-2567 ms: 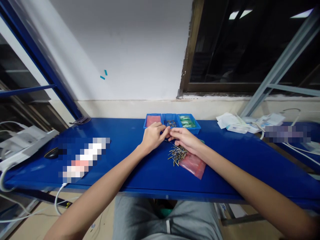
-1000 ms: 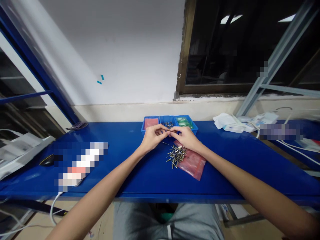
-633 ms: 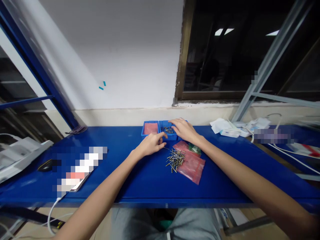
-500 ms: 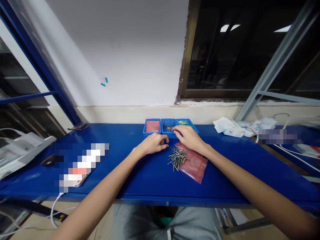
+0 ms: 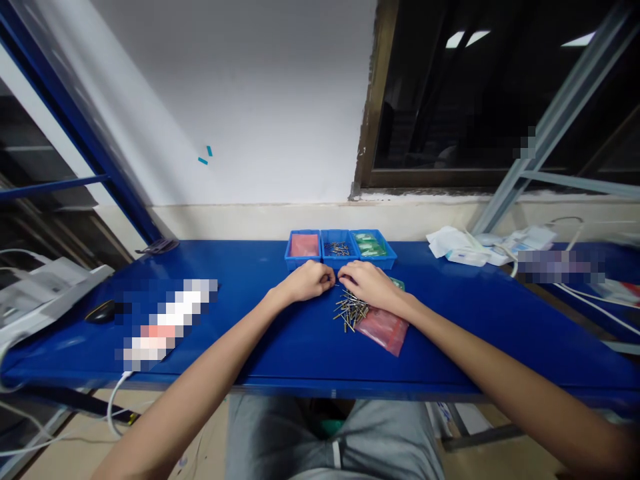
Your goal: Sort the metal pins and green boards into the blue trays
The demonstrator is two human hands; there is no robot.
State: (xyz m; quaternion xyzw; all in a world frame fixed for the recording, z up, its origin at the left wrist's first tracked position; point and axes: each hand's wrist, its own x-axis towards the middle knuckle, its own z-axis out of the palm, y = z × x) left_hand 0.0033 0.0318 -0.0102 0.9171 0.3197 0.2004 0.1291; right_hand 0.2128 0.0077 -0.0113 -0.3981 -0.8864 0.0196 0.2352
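Observation:
My left hand [image 5: 313, 280] is closed in a pinch on a thin metal pin [image 5: 337, 285], of which only a small bit shows between the hands. My right hand [image 5: 369, 281] faces it, fingers curled together close to the pin's other end; what lies in its fingertips is hidden. Just below, a loose pile of metal pins [image 5: 350, 309] lies on the table, partly on a pink plastic bag [image 5: 384, 330]. A bit of green packet [image 5: 399, 284] shows behind my right wrist.
Three joined blue bins stand at the back: one with pink bags [image 5: 304, 245], one with metal pins [image 5: 337, 249], one with green packets [image 5: 370, 245]. A black mouse [image 5: 101, 311] and a blurred-out device lie left. White packets [image 5: 457, 247] and cables lie right.
My right hand has come down and left from the bins toward my left hand, uncovering the middle and right bins. My left hand stays nearly in place. The view has shifted slightly.

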